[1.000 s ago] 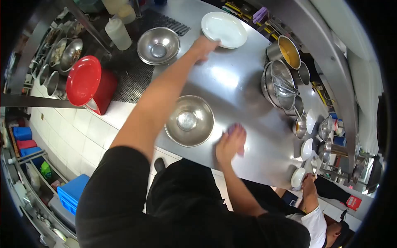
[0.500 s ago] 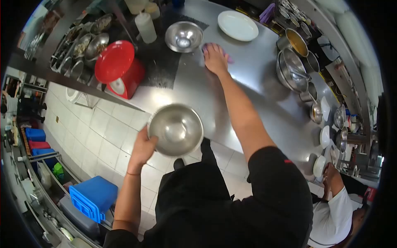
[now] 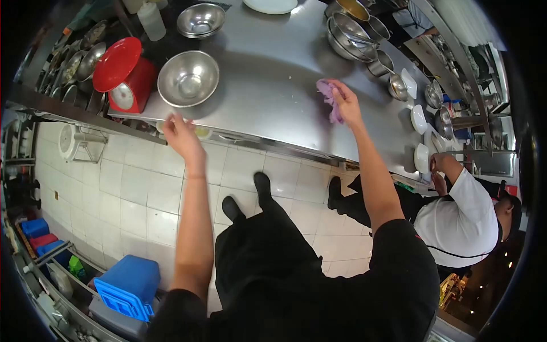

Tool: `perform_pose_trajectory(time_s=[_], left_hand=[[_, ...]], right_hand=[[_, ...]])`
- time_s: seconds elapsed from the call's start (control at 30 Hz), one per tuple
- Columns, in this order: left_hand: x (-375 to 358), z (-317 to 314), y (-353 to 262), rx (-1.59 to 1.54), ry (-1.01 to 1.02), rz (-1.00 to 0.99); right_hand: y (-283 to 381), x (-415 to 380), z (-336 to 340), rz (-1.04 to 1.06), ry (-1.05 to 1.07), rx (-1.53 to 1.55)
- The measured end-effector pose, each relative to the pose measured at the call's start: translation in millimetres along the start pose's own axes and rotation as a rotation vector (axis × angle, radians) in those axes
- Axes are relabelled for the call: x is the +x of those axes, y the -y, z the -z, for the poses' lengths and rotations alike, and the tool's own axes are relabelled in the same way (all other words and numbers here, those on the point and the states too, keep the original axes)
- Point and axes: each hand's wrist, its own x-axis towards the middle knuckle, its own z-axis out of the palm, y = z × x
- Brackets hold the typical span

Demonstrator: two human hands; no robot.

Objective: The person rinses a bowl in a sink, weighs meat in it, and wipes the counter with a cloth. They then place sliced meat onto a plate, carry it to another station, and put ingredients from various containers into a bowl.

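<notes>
A crumpled purple cloth point(image 3: 330, 101) is gripped in my right hand point(image 3: 346, 105), over the right part of the steel counter point(image 3: 262, 85). My left hand point(image 3: 181, 134) hovers at the counter's front edge, just below a large steel mixing bowl point(image 3: 189, 80). Its fingers are loosely bent and apart, with nothing in them. The bowl stands upright on the counter, bare inside. Left of it is a red kitchen scale point(image 3: 132, 91) with a round red pan. Behind the bowl sits a smaller steel bowl point(image 3: 200, 20).
A squeeze bottle point(image 3: 151, 21) and a white plate point(image 3: 270, 4) stand at the back. Pots and bowls point(image 3: 348, 37) crowd the right side, near white dishes point(image 3: 419, 119). A person in a white shirt point(image 3: 456, 222) works at the right. A blue bin point(image 3: 128, 285) is lower left.
My left hand has set the large bowl on the counter by the scale and let go. My right hand has moved right with the cloth. The dark mat no longer shows beside the scale.
</notes>
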Motion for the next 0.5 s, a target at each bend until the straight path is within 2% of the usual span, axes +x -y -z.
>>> perform_pose_trajectory(time_s=[0.03, 0.07, 0.13, 0.2, 0.27, 0.43, 0.5], left_hand=[[-30, 0, 20, -0.032, -0.009, -0.008], [-70, -7, 41, -0.061, -0.019, -0.015], [-129, -28, 91, -0.001, 0.024, -0.256], [-171, -66, 108, -0.225, -0.039, -0.159], [-189, -97, 121, -0.319, -0.071, -0.164], [-227, -140, 146, -0.515, -0.178, -0.100], [-256, -135, 163, -0.537, -0.172, -0.062]], right_hand=[[-5, 8, 7, -0.227, -0.148, 0.044], [-26, 21, 7, -0.218, -0.151, 0.043], [-83, 67, -13, 0.243, -0.195, -0.836], [-71, 102, -51, 0.395, 0.075, -0.627], [-41, 81, -78, 0.471, 0.232, -0.704], [-26, -51, -75, 0.563, 0.422, -0.524], [-18, -117, -69, 0.458, 0.458, -0.330]])
